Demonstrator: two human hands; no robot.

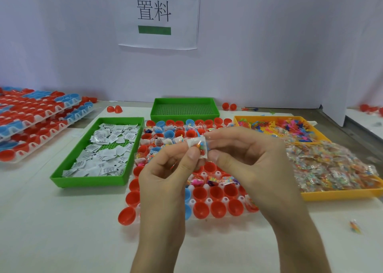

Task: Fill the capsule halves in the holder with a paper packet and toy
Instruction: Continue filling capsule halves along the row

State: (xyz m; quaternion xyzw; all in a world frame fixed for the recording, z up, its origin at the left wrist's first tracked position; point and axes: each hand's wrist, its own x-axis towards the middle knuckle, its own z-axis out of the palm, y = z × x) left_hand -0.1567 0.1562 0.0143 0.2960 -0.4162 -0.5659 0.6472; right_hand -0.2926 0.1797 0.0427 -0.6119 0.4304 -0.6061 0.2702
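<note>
Toy packet [198, 148] upright in two-hand grip

Head-worn, forward-down, close over holder [209, 200]

Bare left hand [163, 175], bare right hand [248, 158]

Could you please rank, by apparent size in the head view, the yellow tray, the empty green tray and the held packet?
yellow tray
empty green tray, though farther away
held packet, smallest despite being nearest
</note>
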